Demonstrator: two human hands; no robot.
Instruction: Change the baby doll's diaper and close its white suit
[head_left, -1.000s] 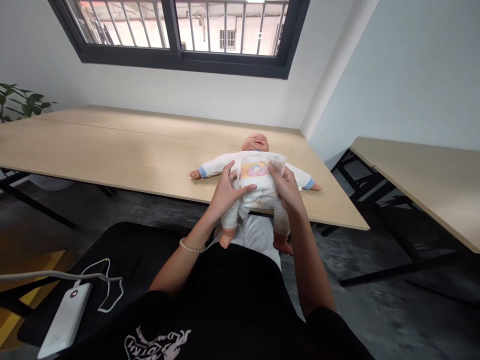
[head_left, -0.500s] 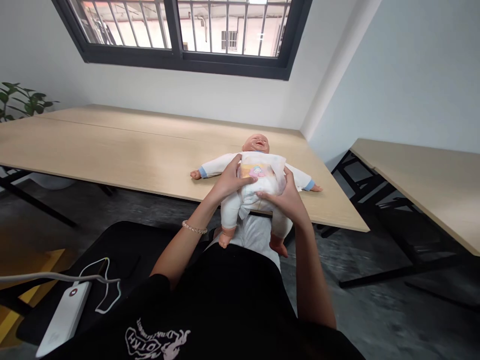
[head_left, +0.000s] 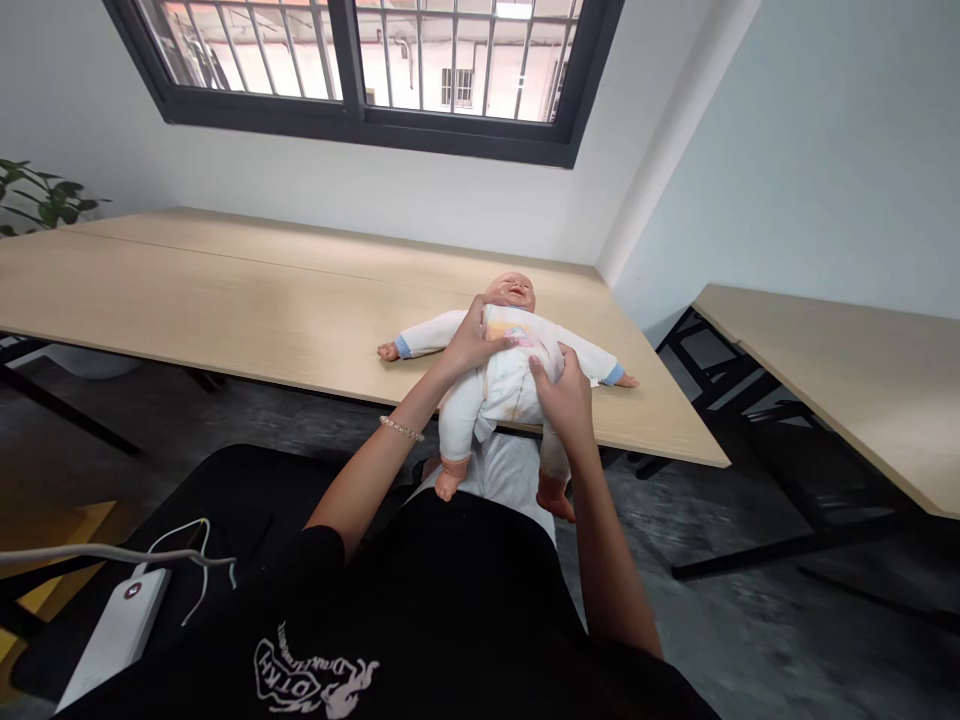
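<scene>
A baby doll in a white suit with blue cuffs lies on its back at the table's front edge, its arms spread and its legs hanging over. Across its belly is a white diaper with a coloured print on the front. My left hand is closed on the diaper's upper left side, thumb on top and fingers partly hidden. Lower on the right side, my right hand grips the diaper's edge with the thumb over the front. The fingers beneath are hidden.
The wooden table runs left below a barred window. A second table stands right, past a gap. A white power bank with a cable lies on a black chair beside me. A plant is far left.
The diaper's front now lies flatter against the doll's belly. My right hand has shifted slightly left, and my left hand has moved a little upward.
</scene>
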